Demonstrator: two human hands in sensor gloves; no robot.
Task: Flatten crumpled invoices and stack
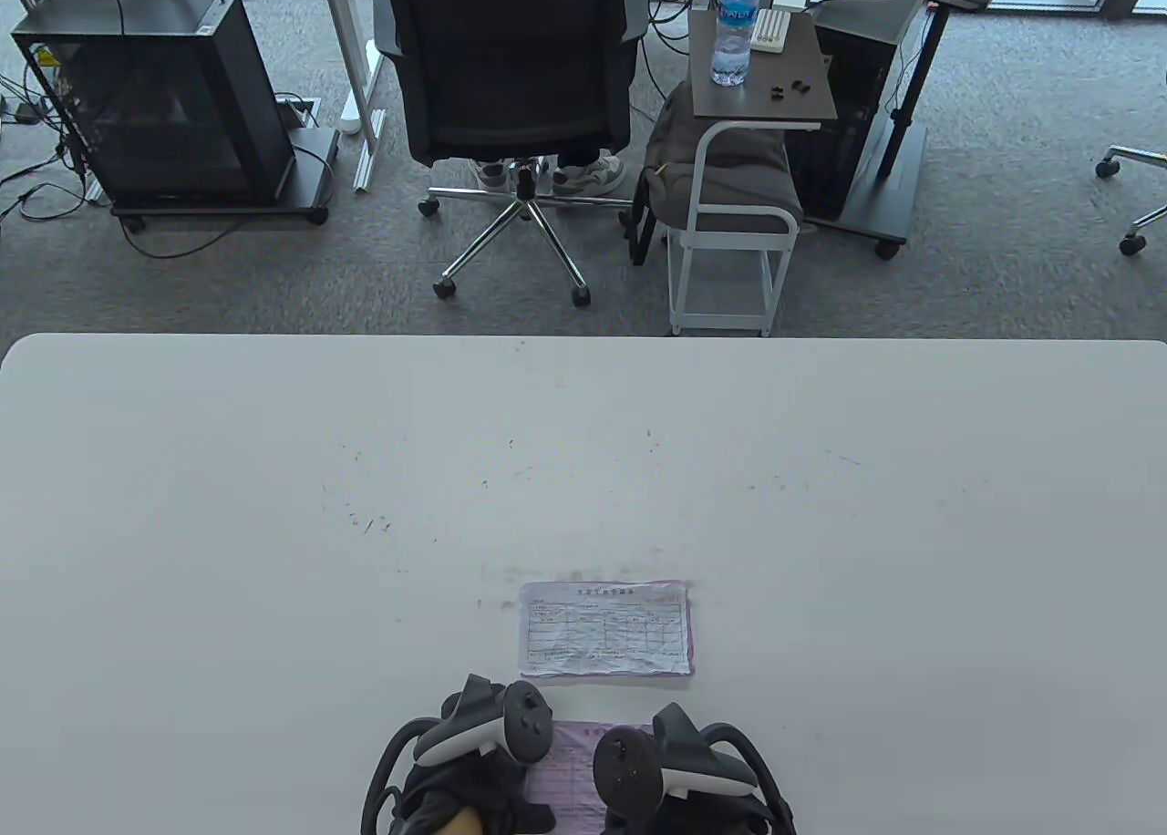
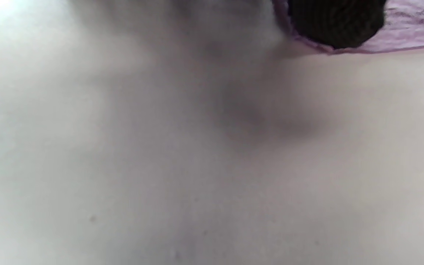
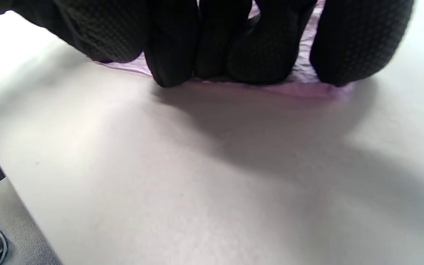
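A pink invoice (image 1: 570, 771) lies at the table's near edge between my two hands. My left hand (image 1: 474, 780) is on its left side; in the left wrist view one gloved fingertip (image 2: 337, 25) rests on a corner of the pink invoice (image 2: 410, 29). My right hand (image 1: 693, 780) is on its right side, and its fingers (image 3: 171, 55) press down on the edge of the pink invoice (image 3: 304, 75). Just beyond lies a flattened stack of invoices (image 1: 606, 630), a wrinkled white sheet on top of a pink one. Most of the near sheet is hidden by the trackers.
The white table (image 1: 273, 507) stretches wide on both sides and beyond the stack. Behind it on the floor stand an office chair (image 1: 515, 69), a small side table (image 1: 761, 97) with a water bottle (image 1: 734, 24), and a computer case (image 1: 155, 97).
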